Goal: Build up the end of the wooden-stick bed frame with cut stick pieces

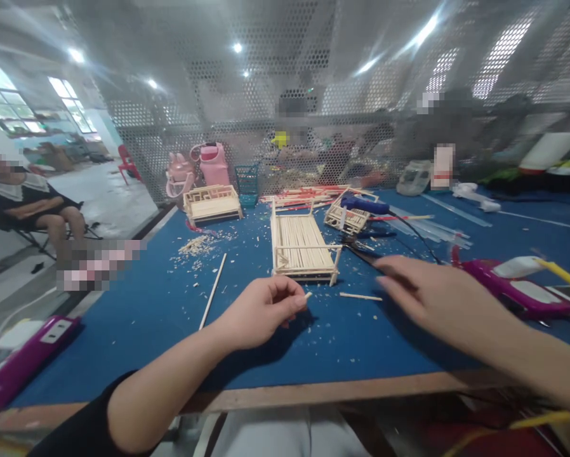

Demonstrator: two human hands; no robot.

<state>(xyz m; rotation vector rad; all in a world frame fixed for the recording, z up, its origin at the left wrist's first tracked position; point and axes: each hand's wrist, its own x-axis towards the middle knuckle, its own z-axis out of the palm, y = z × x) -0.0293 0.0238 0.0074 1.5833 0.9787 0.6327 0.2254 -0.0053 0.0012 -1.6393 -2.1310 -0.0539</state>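
My left hand [266, 311] is closed in a pinch on a short wooden stick [308, 296], whose pale end pokes out past the fingertips. Just beyond it stands a small model bed made of wooden sticks [304, 241]. To the right, my right hand [423, 292] is slightly blurred, its thumb and fingers apart. Its fingertips are at a dark handle of pliers [356, 246] on the table; whether they touch it is unclear. Between the hands lies another cut stick [360, 296]. A longer stick [213, 289] rests left of my left hand.
A stick-built bench [212, 203] and a smaller stick piece [346, 216] stand farther back. A blue glue gun [365, 204] lies at the latter. Purple power strips [518, 289] flank the blue table [137, 343]. Wood scraps [194, 246] are scattered about. A person [32, 203] sits at left.
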